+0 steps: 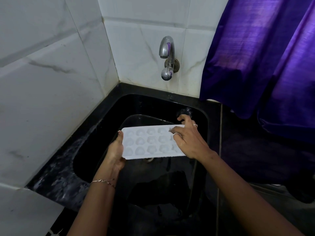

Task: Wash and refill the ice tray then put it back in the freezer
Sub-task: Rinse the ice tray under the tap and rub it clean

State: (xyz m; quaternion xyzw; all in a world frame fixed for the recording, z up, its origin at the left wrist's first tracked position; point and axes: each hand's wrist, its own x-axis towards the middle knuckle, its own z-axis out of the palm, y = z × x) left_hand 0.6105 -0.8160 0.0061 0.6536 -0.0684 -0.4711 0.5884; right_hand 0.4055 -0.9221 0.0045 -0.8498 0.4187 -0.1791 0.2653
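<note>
your left hand [115, 151] grips the short left end of the white ice tray [150, 142], thumb up along its edge. your right hand [189, 138] lies over the tray's right end, fingers curled onto it — the tray spans between both hands, held above the black sink [202, 116].

White ice tray [150, 142], cavities up

Ice tray [150, 142] matt white plastic; tap [167, 55] shiny metal; sink [105, 133] glossy black; curtain [265, 53] sheeny purple cloth.
</note>
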